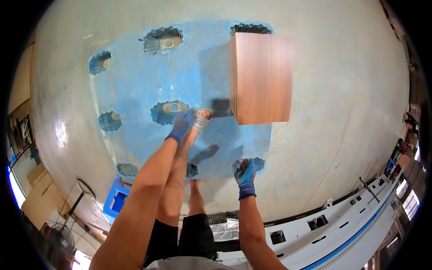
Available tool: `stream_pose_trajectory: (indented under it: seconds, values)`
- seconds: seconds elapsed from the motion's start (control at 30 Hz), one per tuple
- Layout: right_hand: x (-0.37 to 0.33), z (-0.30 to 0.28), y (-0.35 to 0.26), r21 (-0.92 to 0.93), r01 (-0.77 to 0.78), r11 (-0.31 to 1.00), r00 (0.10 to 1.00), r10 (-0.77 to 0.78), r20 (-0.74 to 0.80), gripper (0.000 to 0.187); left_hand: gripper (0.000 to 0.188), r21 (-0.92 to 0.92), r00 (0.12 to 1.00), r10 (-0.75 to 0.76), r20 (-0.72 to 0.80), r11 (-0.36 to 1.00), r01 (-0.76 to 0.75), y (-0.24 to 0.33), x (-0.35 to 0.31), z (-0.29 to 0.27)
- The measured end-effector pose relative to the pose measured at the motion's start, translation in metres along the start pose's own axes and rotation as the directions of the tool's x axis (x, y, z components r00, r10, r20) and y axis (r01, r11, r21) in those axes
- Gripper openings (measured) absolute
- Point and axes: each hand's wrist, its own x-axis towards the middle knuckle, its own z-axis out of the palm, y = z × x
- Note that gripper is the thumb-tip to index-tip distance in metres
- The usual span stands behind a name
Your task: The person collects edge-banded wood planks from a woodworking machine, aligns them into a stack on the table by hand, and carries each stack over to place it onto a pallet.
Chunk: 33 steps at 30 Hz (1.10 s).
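Observation:
My left hand (181, 126), in a blue glove, reaches forward beside my sandalled foot (202, 118). Its fingers are blurred against the blue floor, and no held thing shows there. Lower right, my right hand (245, 172) wears a grey and blue glove with its fingers curled in; nothing shows in it. It hovers above a blue painted patch (135, 83) of the floor, apart from the boards. Ahead of it stands a neat stack of brown wood-grain boards (263, 78), partly over the patch's right side.
Jagged-edged, ribbed dark marks like hollows (164, 40) dot the blue patch. A blue plastic stool (116, 199) stands at lower left, near a fan (63, 237). Along the lower right runs a long white machine frame (328, 229) with rectangular openings. Cardboard sheets (42, 193) lie at the left.

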Motion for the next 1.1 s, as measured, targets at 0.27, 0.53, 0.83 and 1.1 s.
stream_pose_trajectory:
  seconds: [0.27,0.53,0.83,1.1]
  values:
    - [-0.088,-0.096,0.033,-0.156,0.083,0.984,0.991,-0.064,0.118,0.023,0.027,0.209,0.999,-0.041,0.028,0.977,0.034,-0.141,-0.171,-0.122]
    - [-0.183,-0.182,0.043,-0.056,0.128,0.99,0.956,-0.109,0.271,0.029,0.022,0.576,0.893,0.417,0.169,0.693,-0.433,-0.185,-0.339,-0.17]
    - [-0.299,-0.326,0.045,-0.02,0.329,0.944,0.943,-0.327,0.056,0.013,0.023,0.54,0.654,0.605,0.454,0.397,-0.742,-0.193,-0.433,-0.195]
    - [-0.341,-0.476,0.174,0.122,0.383,0.916,0.919,-0.363,-0.156,0.017,0.027,0.019,0.85,-0.224,0.476,0.969,0.245,-0.149,-0.431,-0.204]
